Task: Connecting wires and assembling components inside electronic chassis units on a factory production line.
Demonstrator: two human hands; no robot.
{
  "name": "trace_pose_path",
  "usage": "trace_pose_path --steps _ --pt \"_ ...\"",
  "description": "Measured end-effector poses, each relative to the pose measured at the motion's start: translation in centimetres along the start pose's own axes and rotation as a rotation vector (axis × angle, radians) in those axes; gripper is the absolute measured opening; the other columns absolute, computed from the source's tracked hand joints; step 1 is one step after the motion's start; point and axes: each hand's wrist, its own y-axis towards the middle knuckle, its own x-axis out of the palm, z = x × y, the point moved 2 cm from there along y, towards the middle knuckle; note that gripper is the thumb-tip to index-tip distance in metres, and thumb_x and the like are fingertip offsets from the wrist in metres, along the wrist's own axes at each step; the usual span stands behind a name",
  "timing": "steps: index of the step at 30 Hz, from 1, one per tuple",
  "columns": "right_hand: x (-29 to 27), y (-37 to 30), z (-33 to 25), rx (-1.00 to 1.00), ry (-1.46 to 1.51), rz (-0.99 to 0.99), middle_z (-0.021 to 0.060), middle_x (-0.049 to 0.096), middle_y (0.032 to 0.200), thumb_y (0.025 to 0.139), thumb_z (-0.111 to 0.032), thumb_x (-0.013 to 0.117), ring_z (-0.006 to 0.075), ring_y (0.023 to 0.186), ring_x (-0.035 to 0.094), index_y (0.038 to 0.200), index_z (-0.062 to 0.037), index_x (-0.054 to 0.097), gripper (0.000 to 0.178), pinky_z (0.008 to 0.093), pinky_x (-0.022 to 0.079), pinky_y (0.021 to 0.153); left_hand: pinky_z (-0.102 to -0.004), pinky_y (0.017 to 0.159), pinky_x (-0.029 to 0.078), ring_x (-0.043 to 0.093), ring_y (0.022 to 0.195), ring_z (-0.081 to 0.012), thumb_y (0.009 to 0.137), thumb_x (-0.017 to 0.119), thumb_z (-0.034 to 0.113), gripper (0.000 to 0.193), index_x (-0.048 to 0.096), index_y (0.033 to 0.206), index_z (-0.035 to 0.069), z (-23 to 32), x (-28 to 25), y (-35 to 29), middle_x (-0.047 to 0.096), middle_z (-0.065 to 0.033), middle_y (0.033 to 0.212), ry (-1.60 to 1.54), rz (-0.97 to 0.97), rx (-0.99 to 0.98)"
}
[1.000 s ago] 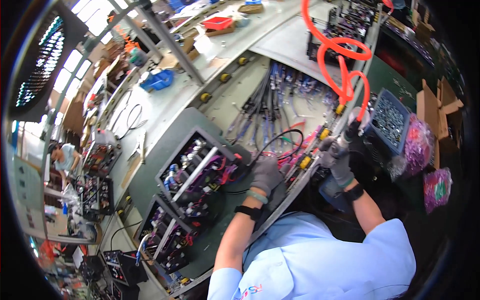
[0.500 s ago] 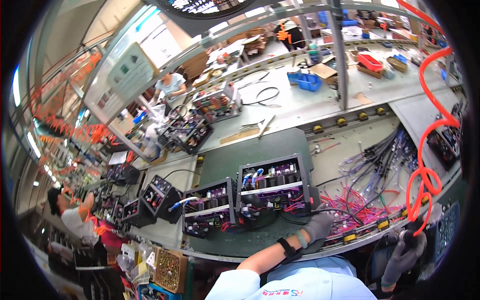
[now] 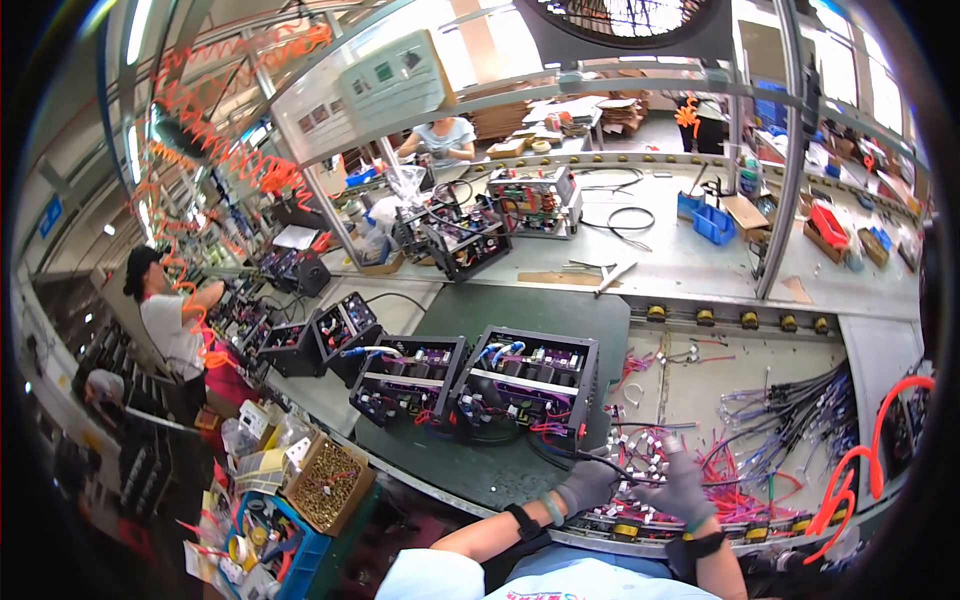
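Observation:
My left hand (image 3: 587,486), in a grey glove, is closed around a black cable (image 3: 570,455) at the front right corner of the nearer black-framed electronic unit (image 3: 525,385). To its right, my gloved right hand (image 3: 682,490) is over a heap of pink and red wires (image 3: 725,480) with white connectors. Its fingers look spread, thumb toward the left hand, and the cable runs close by it. A second black-framed unit (image 3: 408,380) stands just left of the first, both showing purple circuit boards and blue-and-white cable ends. Both lie on a dark green mat (image 3: 480,465).
Bundled dark cables (image 3: 800,420) lie at the right, beside a red coiled hose (image 3: 850,480). More units (image 3: 345,325) stand to the left. A box of brass-coloured small parts (image 3: 325,485) and a blue bin (image 3: 300,560) sit at lower left. Co-workers (image 3: 175,320) work further off.
My right hand has left the end of the red hose and come over the wire heap near my left hand. My left hand has shifted left and lower. The view has turned rightward.

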Motion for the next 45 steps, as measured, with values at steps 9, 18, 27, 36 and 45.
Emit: trace_pose_path --steps 9,18,27,36,45 --pt "4.0 0.9 -0.8 0.122 -0.077 -0.705 0.0195 0.073 0.097 0.082 -0.046 0.072 0.0382 0.093 0.071 0.117 -0.0106 0.067 0.05 0.0479 0.055 0.084 -0.047 0.094 0.048 0.063 0.101 -0.0263 0.075 0.075 0.019 0.052 0.065 0.125 0.01 5.6 -9.5 -2.4 0.066 -0.0045 0.1 0.306 0.39 -0.035" --pt "-9.1 -5.8 -0.8 0.187 -0.129 0.051 0.0101 0.071 0.075 0.071 -0.016 0.081 0.0315 0.074 0.071 0.099 -0.0103 0.072 0.03 0.0438 0.055 0.07 -0.0462 0.075 0.043 0.063 0.096 -0.0227 0.08 0.062 0.013 0.032 0.066 0.111 0.013 6.5 -6.8 2.1 0.064 -0.0024 0.099 0.44 -0.112 -0.181" --pt "-12.4 3.7 0.1 -0.216 -0.484 0.399 0.011 0.063 0.077 0.071 -0.008 0.076 0.0332 0.068 0.062 0.103 -0.009 0.067 0.033 0.045 0.047 0.062 -0.0271 0.08 0.053 0.065 0.085 -0.0109 0.092 0.062 -0.003 0.02 0.07 0.11 0.002 8.4 -16.5 8.5 0.07 -0.005 0.099 -0.989 0.044 -0.017" --pt "-7.8 17.2 9.2 -0.137 -0.308 0.367 0.0181 0.069 0.099 0.075 -0.018 0.077 0.0368 0.095 0.066 0.126 -0.0061 0.064 0.055 0.0498 0.052 0.083 -0.0279 0.069 0.05 0.058 0.073 -0.0124 0.1 0.062 0.02 0.032 0.063 0.125 0.001 -7.8 -35.8 1.6 0.06 -0.0007 0.088 -1.115 0.77 -0.219" --pt "-19.6 4.9 30.5 0.645 -0.492 -0.013 0.023 0.071 0.105 0.089 -0.031 0.066 0.031 0.097 0.07 0.125 -0.0082 0.068 0.043 0.0436 0.055 0.086 -0.0432 0.092 0.049 0.062 0.106 -0.033 0.094 0.065 0.033 0.036 0.069 0.116 0.005 -16.4 -29.3 -5.5 0.068 -0.0198 0.101 0.653 0.143 -0.853"
